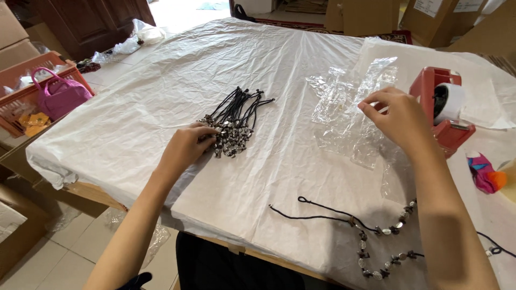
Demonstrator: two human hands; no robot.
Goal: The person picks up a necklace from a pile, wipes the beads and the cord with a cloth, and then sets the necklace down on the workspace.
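A bundle of black-cord beaded necklaces (235, 121) lies in the middle of a table covered with white paper (161, 96). My left hand (185, 146) rests on the bundle's beaded end, fingers curled into the beads. My right hand (395, 115) pinches the edge of a clear plastic bag (344, 115) from a pile of such bags. One loose necklace (371, 236) with black cord and silver and dark beads lies stretched out near the table's front edge, under my right forearm.
A red tape dispenser (443, 107) with a white roll stands right of my right hand. A pink and orange object (484, 173) lies at the far right. Left of the table an orange crate (32, 86) holds a pink bag (59, 96). Cardboard boxes (430, 19) stand behind.
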